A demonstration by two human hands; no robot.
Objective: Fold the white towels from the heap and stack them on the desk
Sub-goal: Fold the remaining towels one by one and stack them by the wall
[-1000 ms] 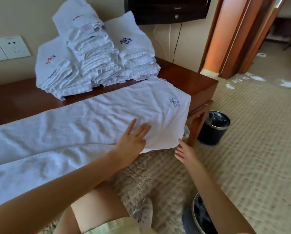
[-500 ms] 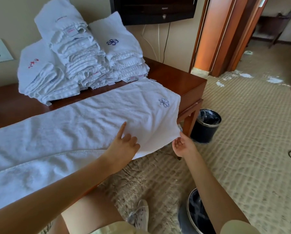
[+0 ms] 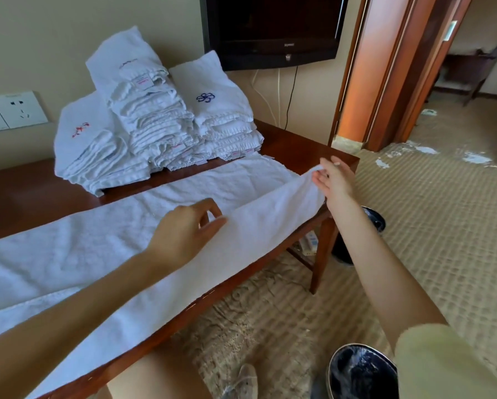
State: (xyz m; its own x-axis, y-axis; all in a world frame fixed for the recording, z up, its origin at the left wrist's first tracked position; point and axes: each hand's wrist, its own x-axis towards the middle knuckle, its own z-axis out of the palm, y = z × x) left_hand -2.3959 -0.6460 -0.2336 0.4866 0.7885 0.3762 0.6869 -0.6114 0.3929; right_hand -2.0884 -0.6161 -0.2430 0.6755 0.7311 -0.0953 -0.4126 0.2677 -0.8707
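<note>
**Along the desk's front edge: one towel held for its lengthwise fold.**

The desk carries a long white towel spread flat along its front edge, so the whole length is supported while it is folded. The left hand pinches the towel's near long edge at about mid-desk, fingers curled round the cloth. The right hand grasps the end corner at the desk's right end and holds it raised off the desktop. Judged purpose: two grip points hold that stretch of edge straight, so it can be carried toward the desk's back in one pass. The folded stacks stand at the desk's back, apart from the working strip, probably to leave room for folding. The source heap is not in view.
</note>
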